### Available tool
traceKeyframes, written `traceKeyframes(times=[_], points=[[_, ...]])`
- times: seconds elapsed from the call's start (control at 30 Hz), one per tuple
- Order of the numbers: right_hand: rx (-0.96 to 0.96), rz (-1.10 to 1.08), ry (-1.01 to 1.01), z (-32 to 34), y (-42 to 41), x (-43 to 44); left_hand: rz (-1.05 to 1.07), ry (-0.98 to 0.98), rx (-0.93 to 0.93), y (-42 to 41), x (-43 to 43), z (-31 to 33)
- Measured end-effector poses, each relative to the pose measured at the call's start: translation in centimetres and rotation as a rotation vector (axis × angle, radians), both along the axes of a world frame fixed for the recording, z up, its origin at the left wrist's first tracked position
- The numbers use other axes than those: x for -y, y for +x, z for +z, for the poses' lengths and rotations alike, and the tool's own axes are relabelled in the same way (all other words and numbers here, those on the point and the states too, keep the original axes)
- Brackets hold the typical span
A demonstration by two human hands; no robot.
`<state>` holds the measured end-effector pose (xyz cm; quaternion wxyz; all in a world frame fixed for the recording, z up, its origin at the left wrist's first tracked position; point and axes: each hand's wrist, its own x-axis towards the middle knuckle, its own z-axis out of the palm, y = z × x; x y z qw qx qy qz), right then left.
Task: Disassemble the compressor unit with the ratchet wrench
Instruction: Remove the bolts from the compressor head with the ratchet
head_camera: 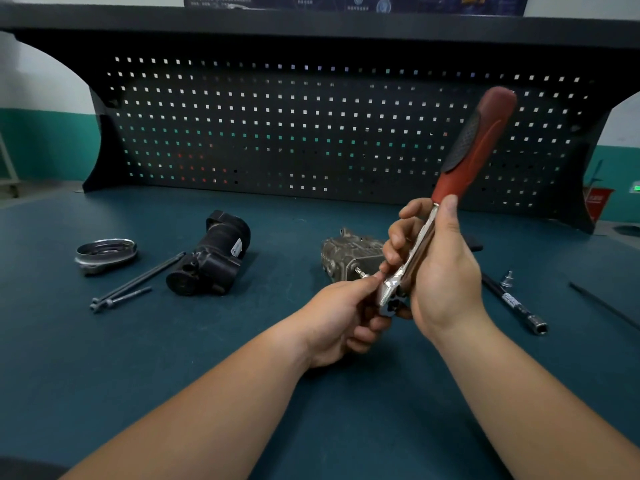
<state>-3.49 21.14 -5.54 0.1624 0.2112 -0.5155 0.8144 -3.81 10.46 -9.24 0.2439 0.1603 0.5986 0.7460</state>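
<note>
My right hand (440,268) grips the chrome shaft of the ratchet wrench (467,150) just below its red and black handle, which points up and to the right. My left hand (341,317) pinches at the wrench's chrome head (389,289), held in the air above the bench. Behind the hands the grey metal compressor block (346,256) lies on the green mat, a short bit or shaft sticking out of its near face. A black motor housing (211,258) lies to the left.
A round metal cover (105,254) and long black bolts (135,285) lie at the left. An extension bar with socket (516,303) and a small bit (507,278) lie at the right, a thin rod (602,306) further right. A pegboard (311,133) backs the bench.
</note>
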Motion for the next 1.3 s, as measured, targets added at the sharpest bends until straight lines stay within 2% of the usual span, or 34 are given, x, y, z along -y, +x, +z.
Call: traceKeyframes(times=[0.27,0.4,0.6,0.8,1.07,1.2,1.3], points=[[-0.085,-0.086,0.193,0.2,0.3,-0.1,-0.028,-0.013,0.015,0.3,-0.1,0.2],[-0.118,-0.093,0.254,0.2,0.5,0.1,-0.025,0.04,0.011,0.3,-0.1,0.2],[-0.14,-0.16,0.188,0.0,0.7,0.2,-0.003,0.151,0.056,0.3,-0.3,0.2],[-0.264,-0.186,0.342,-0.3,0.9,0.5,0.001,0.165,0.081,0.2,-0.2,0.1],[-0.328,-0.179,0.413,-0.4,1.0,0.5,0.22,-0.023,-0.001,-0.2,0.1,0.4],[-0.327,-0.2,0.446,-0.6,0.8,0.2,0.296,0.003,-0.03,-0.2,0.1,0.4],[-0.363,-0.193,0.55,-0.7,0.8,0.3,0.313,0.045,-0.03,-0.3,0.0,0.2]])
